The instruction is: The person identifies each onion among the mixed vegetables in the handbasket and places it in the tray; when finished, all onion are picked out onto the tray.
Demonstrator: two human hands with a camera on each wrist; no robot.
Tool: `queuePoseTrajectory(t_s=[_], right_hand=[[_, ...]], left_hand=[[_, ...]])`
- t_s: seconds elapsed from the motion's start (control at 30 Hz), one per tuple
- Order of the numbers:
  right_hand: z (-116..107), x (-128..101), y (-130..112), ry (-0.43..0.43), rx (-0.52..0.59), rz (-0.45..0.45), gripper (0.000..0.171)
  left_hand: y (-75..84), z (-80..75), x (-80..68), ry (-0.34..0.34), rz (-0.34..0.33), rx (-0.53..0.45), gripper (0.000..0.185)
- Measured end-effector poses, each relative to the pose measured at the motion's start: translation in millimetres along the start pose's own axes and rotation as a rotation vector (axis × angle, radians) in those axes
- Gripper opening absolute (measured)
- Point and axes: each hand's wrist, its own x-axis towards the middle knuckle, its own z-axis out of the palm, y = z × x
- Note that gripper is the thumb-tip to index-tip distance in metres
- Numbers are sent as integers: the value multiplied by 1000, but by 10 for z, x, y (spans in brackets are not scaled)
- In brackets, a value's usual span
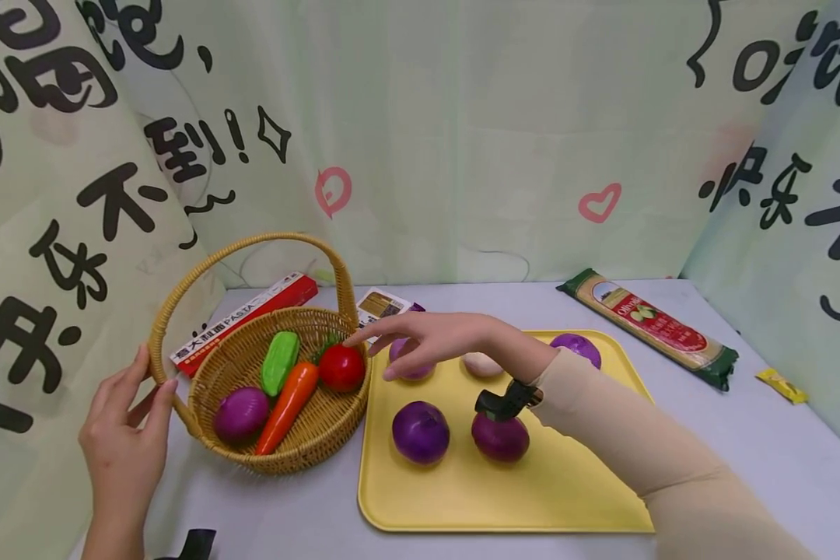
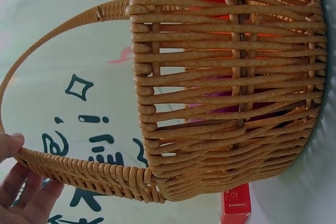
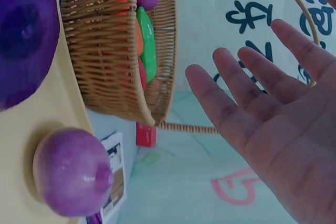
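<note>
A wicker basket (image 1: 322, 435) stands at the left and holds a purple onion (image 1: 241, 414), a carrot (image 1: 290, 400), a cucumber (image 1: 280, 362) and a tomato (image 1: 341, 367). My left hand (image 1: 129, 420) pinches the low left end of the basket handle (image 1: 252, 243) between thumb and fingers; in the left wrist view the handle (image 2: 84, 174) runs through the left hand (image 2: 21, 182). Beside the basket lies a yellow tray (image 1: 504, 498) with several purple onions (image 1: 420, 432). My right hand (image 1: 399, 342) hovers open over the far-left onion (image 1: 409, 365), fingertips near the basket rim. The right hand's palm (image 3: 273, 108) is empty above that onion (image 3: 71, 174).
A red pasta box (image 1: 252, 307) and a printed card (image 1: 381, 305) lie behind the basket. A long spaghetti packet (image 1: 651, 327) and a small yellow sachet (image 1: 780, 385) lie to the right of the tray. Printed curtains close off the table's back and sides.
</note>
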Motion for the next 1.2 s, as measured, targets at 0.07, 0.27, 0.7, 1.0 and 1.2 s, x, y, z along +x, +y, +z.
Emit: queuePoseTrajectory(t_s=[0.07, 0.27, 0.7, 1.0, 1.2], right_hand=[[26, 70, -18, -10, -8, -11, 55], [82, 316, -79, -34, -74, -85, 56], [189, 860, -244, -54, -75, -137, 55], [247, 1175, -295, -56, -56, -129, 57], [245, 1298, -330, -14, -104, -98, 56]], left_hand=[[-1, 4, -3, 0, 2, -2, 61], [4, 19, 3, -1, 3, -9, 61], [-11, 11, -14, -1, 12, 4, 62], [-17, 11, -7, 1, 21, 2, 61], [-5, 7, -6, 3, 17, -5, 60]])
